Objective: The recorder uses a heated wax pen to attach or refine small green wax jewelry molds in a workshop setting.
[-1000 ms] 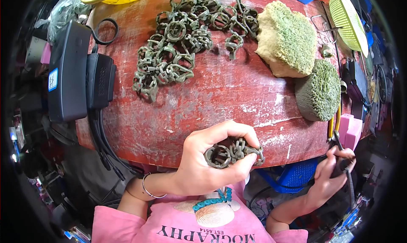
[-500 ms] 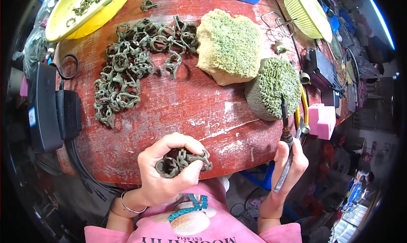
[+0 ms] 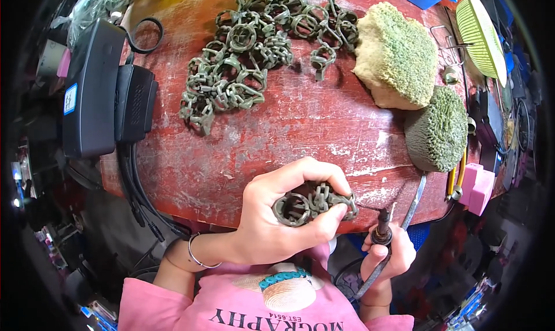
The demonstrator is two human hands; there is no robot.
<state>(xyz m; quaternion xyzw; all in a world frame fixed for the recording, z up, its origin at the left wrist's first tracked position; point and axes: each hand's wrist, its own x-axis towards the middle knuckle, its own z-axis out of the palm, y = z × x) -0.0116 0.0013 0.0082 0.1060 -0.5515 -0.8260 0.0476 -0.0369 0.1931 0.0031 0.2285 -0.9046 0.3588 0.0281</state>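
My left hand point(image 3: 269, 230) is curled around a dark green ring piece with chain links point(image 3: 318, 199), its thumb and forefinger pinching the linked end. My right hand point(image 3: 394, 255) grips a soldering-iron-like tool point(image 3: 381, 230) with a dark round handle. The thin tip points left and lies close to the ring piece; I cannot tell whether they touch. A long, flat grey metal strip point(image 3: 414, 201) passes through the same right hand. Farther back on the table lies a heap of similar dark green ring-and-chain pieces point(image 3: 243, 71).
At the right stand a pale block with a green crumbly top point(image 3: 399, 54) and a rounder green-topped block point(image 3: 439, 131). Pink blocks point(image 3: 477, 186) and a green basket point(image 3: 480, 39) are beyond them. Black boxes point(image 3: 92, 94) with cables border the red worn table point(image 3: 324, 129) at left.
The tool's tip has left the round green-topped block and come down beside the ring piece in my left hand. The view has shifted, so the table's things appear farther right and higher.
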